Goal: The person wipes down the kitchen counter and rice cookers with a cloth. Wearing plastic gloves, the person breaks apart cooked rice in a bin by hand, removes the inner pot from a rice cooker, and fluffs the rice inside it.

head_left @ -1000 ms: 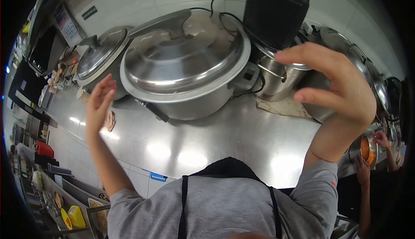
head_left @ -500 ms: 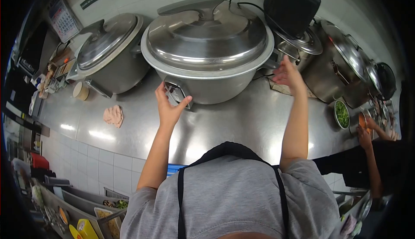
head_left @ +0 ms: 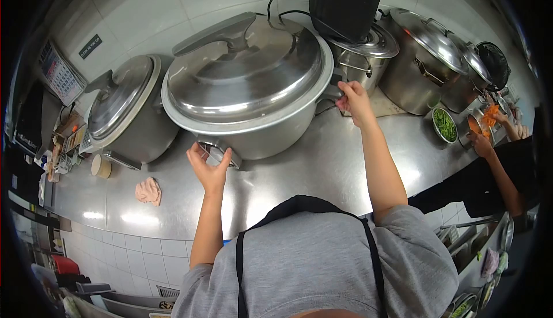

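A large grey rice cooker [head_left: 259,139] with a shiny domed lid [head_left: 247,82] stands on the steel counter in front of me. My left hand [head_left: 210,171] has its thumb and fingers around the switch housing [head_left: 214,152] low on the cooker's front. On the cooker's right side, my right hand [head_left: 356,102] closes its fingers on the side handle [head_left: 333,90]. The lid is on, so the inside of the pot is hidden.
A second rice cooker [head_left: 141,116] stands at left, near a crumpled pink cloth [head_left: 148,191] and a beige cup [head_left: 101,166]. Steel pots [head_left: 412,70] line the wall at right. A co-worker's hand [head_left: 479,144] works beside a bowl of chopped greens [head_left: 444,126].
My right hand has closed on the cooker's side handle, where it was open just beside it. My left hand stays at the switch housing. The whole view has shifted and tilted.
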A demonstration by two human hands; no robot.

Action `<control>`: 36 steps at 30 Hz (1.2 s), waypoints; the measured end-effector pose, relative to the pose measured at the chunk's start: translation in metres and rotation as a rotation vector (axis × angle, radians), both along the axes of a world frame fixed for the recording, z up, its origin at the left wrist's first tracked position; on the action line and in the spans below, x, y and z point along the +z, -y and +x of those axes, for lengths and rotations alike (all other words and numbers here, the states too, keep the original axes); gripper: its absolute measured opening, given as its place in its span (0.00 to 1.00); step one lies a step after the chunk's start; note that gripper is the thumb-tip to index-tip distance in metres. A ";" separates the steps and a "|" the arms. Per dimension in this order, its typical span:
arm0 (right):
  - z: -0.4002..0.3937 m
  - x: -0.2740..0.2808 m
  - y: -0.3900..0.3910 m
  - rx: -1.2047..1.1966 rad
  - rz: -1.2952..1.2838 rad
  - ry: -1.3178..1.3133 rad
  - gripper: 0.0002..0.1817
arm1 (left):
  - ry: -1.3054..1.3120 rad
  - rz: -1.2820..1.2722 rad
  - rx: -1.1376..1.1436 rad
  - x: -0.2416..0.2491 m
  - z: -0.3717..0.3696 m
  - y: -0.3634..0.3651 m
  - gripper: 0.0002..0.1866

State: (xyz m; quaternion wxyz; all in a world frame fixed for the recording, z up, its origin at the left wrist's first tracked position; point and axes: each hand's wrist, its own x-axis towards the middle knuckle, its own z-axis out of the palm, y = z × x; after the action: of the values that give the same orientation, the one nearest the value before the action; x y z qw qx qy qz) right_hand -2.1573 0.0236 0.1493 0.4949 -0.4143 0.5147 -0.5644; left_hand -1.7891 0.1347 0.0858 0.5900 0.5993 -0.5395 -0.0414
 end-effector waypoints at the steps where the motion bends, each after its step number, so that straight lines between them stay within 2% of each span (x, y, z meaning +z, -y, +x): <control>1: 0.000 0.000 -0.005 -0.003 -0.001 0.001 0.16 | 0.001 -0.001 -0.003 0.000 0.002 -0.002 0.40; 4: -0.005 0.025 -0.016 0.005 0.065 -0.072 0.17 | -0.009 0.033 -0.033 0.000 0.007 -0.005 0.40; 6: -0.014 0.062 -0.016 0.168 0.051 -0.986 0.18 | -0.009 0.021 -0.036 -0.001 0.007 -0.005 0.40; 8: 0.006 0.116 -0.013 0.071 -0.436 -1.137 0.17 | 0.001 0.003 -0.041 -0.005 0.009 -0.003 0.40; 9: 0.026 0.141 -0.005 0.043 -0.653 -1.095 0.12 | 0.001 0.001 -0.046 -0.006 0.010 -0.003 0.40; 11: 0.059 0.180 0.035 0.145 -1.045 -1.168 0.07 | -0.004 -0.031 -0.050 -0.007 0.009 -0.002 0.43; 13: 0.083 0.197 0.097 0.198 -1.062 -1.418 0.05 | -0.011 -0.048 -0.051 -0.009 0.009 -0.002 0.43; 14: 0.092 0.197 0.130 0.232 -1.082 -1.522 0.06 | -0.005 -0.050 -0.049 -0.010 0.008 -0.001 0.43; 16: 0.110 0.197 0.186 0.244 -0.929 -1.793 0.12 | -0.019 -0.048 -0.034 -0.008 0.007 -0.002 0.43; 17: 0.112 0.191 0.216 0.249 -0.951 -1.794 0.12 | -0.024 -0.058 -0.017 -0.006 0.006 -0.003 0.43; 19: 0.108 0.173 0.267 0.345 -0.956 -1.994 0.16 | 0.005 0.000 -0.018 -0.004 0.007 -0.004 0.43; 21: 0.110 0.164 0.283 0.370 -0.736 -2.189 0.16 | -0.010 -0.007 -0.009 -0.006 0.007 -0.002 0.43; 23: 0.115 0.158 0.283 0.330 -0.278 -2.414 0.13 | 0.006 0.009 -0.002 -0.004 0.005 -0.003 0.43; 26: 0.103 0.160 0.274 0.321 -0.220 -2.453 0.13 | 0.001 0.026 0.005 -0.005 0.005 -0.002 0.44; 28: 0.097 0.167 0.282 0.623 -0.074 -1.898 0.17 | 0.010 0.037 -0.002 -0.006 0.006 -0.002 0.45; 30: 0.094 0.169 0.321 0.415 -0.316 -1.902 0.20 | -0.014 0.105 -0.029 -0.003 0.006 -0.004 0.46; 32: 0.100 0.207 0.301 0.486 -0.611 -1.741 0.21 | -0.043 0.130 -0.054 0.002 0.004 -0.005 0.46; 34: 0.114 0.241 0.232 0.442 -0.713 -1.621 0.20 | -0.083 0.179 -0.088 0.008 0.006 -0.009 0.47; 36: 0.118 0.255 0.138 0.478 -0.892 -1.380 0.13 | -0.106 0.178 -0.123 0.008 0.009 -0.009 0.47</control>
State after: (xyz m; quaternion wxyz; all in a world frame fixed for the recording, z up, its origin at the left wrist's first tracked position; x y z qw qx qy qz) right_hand -2.0389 -0.1145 0.4043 -0.0329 -0.9186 0.3293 -0.2162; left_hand -1.7802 0.1436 0.0938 0.5584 0.6120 -0.5375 -0.1571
